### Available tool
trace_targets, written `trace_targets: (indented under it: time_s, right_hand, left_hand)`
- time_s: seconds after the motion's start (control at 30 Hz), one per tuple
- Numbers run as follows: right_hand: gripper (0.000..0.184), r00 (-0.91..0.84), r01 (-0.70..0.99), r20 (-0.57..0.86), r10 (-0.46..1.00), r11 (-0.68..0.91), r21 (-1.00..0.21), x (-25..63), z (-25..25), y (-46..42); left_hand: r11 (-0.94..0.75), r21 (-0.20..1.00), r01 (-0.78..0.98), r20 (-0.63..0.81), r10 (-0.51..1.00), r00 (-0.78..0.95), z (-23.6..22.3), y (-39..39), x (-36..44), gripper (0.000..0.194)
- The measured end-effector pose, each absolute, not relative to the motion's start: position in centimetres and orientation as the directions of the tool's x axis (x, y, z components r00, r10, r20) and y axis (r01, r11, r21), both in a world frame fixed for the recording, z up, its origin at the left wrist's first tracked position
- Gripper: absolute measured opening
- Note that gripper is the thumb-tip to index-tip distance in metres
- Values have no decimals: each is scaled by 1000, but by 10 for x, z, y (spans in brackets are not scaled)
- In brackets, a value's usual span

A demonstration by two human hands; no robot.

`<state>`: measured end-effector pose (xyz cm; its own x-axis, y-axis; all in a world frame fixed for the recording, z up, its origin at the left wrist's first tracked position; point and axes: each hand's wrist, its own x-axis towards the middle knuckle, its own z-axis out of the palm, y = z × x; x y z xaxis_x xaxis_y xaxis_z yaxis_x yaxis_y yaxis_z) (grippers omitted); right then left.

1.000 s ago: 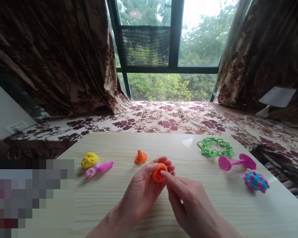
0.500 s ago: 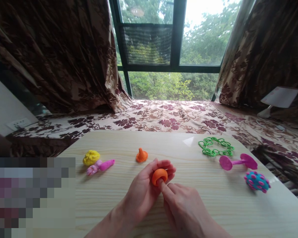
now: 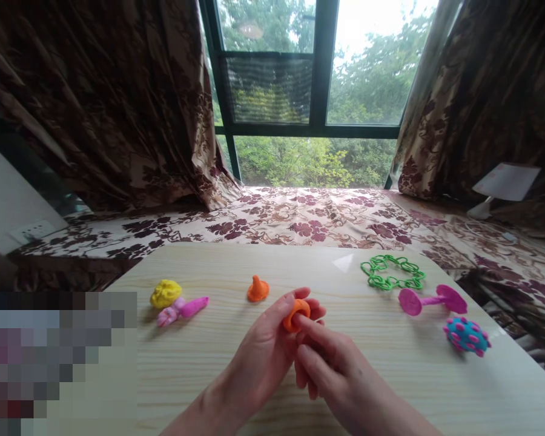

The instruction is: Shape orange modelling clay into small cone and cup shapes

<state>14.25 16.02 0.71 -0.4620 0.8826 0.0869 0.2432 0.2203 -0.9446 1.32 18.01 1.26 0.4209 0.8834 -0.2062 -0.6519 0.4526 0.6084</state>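
My left hand cups a hollowed lump of orange modelling clay, its thumb on the near rim and its fingers curled behind. The index finger of my right hand pokes into the hollow, while its other fingers are bent underneath. Inside the lump, the fingertip is hidden. Just beyond my left hand, an orange clay hat shape with a pointed top and a brim stands on the light wood-grain table.
On the left lie a yellow clay lump and a pink clay piece. A green clay chain, a magenta dumbbell shape and a blue studded lump lie right. Behind are a patterned window seat and a lamp.
The orange lump has been turned about in my left hand, its opening tipping toward me, then to the right. My right index finger stays in the hollow. The other clay pieces have not moved.
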Motion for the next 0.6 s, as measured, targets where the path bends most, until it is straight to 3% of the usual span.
trace_targets:
  time_s: [0.17,0.27,0.6]
  right_hand:
    - [36,-466,505,293,835,523,-687,148,-2,161]
    - [45,-523,572,286,803,580,-580,150,-7,161]
    - [41,-557,630,202,806,568,-529,144,-12,156]
  left_hand:
    - [398,651,-647,-221,914,340,4,183,13,31]
    - [372,673,-639,-208,925,319,3,184,13,25]
    - [418,584,-696,-281,908,310,3,186,13,19]
